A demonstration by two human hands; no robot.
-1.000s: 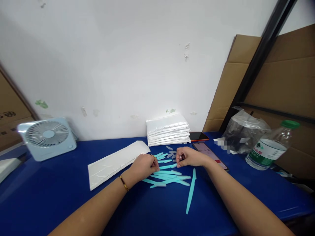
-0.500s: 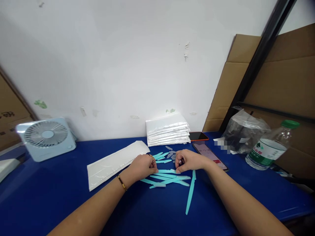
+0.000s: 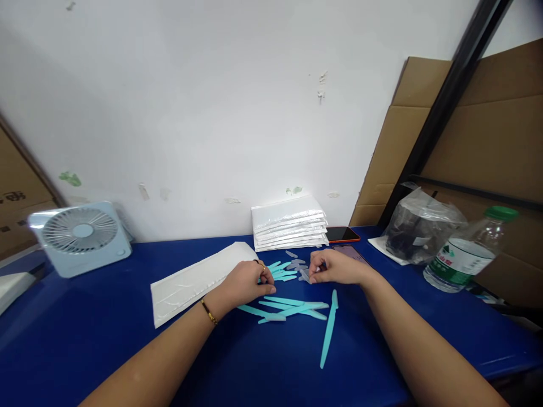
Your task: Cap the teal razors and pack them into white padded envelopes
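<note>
The long, thin, blue-green plastic sticks (image 3: 292, 308) lie crossed in a loose heap on the shiny blue table (image 3: 263, 362), on the near side of both hands. A far bunch of blue-green sticks (image 3: 283, 273) lies by the left fingers, and small, see-through, narrow plastic pieces (image 3: 300, 267) sit just right of that bunch.

To do this well, I think it helps to take one stick at a time, hold it by the plain end, and pull gently and straight. Fingertips should stay off the thin edge, which may be sharp. The two little piles lie close, so keep them from mixing.

The left hand (image 3: 248, 282) bends in from the left, low, fingers curled beside the far bunch. The right hand (image 3: 339, 267) comes from the right, thumb and finger nearly meeting by the see-through pieces. I cannot tell if either grips anything.
</note>
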